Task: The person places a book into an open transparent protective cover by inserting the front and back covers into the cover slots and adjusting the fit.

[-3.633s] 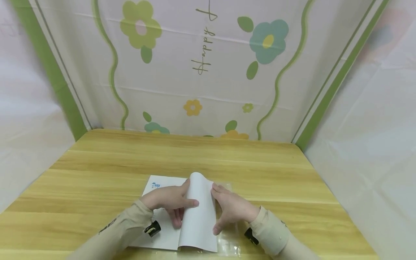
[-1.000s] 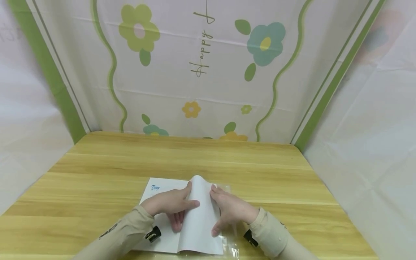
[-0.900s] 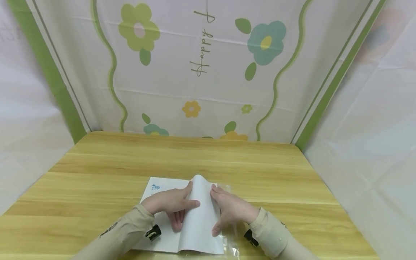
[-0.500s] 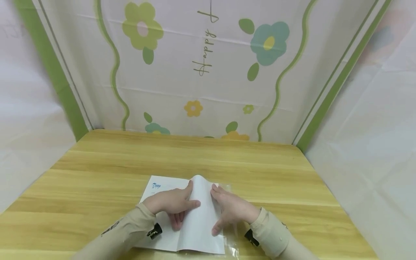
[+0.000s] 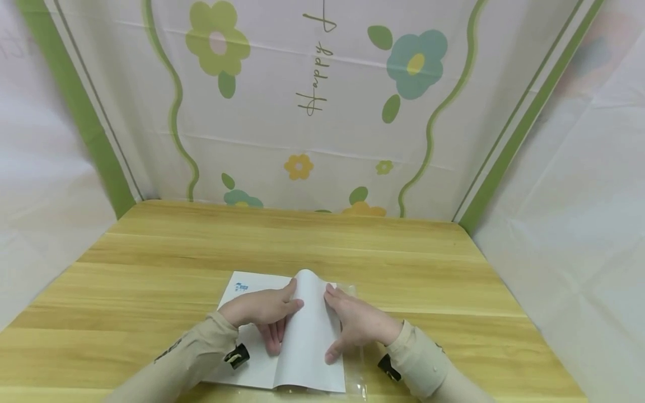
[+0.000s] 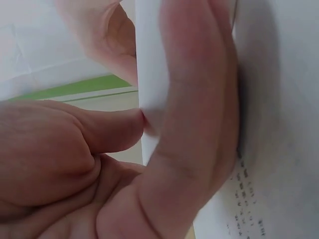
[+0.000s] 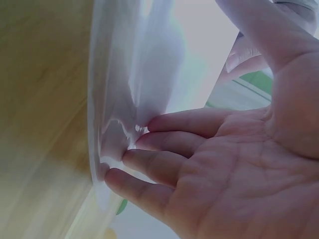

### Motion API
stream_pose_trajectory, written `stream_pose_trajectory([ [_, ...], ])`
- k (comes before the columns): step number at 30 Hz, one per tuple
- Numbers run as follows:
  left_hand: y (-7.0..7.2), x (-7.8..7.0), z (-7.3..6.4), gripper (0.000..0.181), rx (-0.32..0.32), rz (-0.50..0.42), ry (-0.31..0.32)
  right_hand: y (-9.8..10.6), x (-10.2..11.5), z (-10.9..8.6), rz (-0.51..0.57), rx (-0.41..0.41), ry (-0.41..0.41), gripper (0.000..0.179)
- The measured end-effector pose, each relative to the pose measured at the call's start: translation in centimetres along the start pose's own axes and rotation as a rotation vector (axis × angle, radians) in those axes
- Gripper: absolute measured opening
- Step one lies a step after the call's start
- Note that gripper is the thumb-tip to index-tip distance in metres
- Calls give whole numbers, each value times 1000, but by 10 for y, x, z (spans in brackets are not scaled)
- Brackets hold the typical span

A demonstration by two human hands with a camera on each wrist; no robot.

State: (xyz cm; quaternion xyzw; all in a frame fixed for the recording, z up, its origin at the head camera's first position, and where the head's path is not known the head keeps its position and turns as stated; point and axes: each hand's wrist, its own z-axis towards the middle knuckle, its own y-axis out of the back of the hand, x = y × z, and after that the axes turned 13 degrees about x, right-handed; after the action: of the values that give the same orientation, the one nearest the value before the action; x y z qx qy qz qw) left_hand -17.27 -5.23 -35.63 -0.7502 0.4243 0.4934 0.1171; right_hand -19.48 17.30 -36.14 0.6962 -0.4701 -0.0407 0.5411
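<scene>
If clear sleeve (image 7: 113, 89) snags: pg (image 5: 308, 347) could crease, pushed askew.
L hand (image 5: 261, 309): pinching bent pg.
R hand (image 5: 359, 323): fingers straight, slightly spread, touching sleeve.

On the table (image 5: 312, 240), arched paper (image 5: 306, 341) obstructs passage; room lies beyond.

Pages (image 5: 308, 341) were smooth matt paper; film (image 7: 115, 84) at right, clear plastic (notably glossy); table (image 5: 322, 240), wood-grained; far backdrop (image 5: 353, 134), creased cloth.
</scene>
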Motion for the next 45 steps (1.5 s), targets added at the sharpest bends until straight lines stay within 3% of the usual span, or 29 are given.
stream_pose_trajectory([
  [10,-4,-4,-2,71,-75,67,33,0,1,-1,14,-5,-1,123],
  [22,-2,-2,-4,68,-81,20,-2,-1,1,2,40,-9,26,123],
  [38,-5,-3,-2,69,-131,139,36,-3,3,0,54,-5,5,124],
  [45,-3,-2,-3,67,-121,109,26,-2,4,0,57,-3,16,124],
])
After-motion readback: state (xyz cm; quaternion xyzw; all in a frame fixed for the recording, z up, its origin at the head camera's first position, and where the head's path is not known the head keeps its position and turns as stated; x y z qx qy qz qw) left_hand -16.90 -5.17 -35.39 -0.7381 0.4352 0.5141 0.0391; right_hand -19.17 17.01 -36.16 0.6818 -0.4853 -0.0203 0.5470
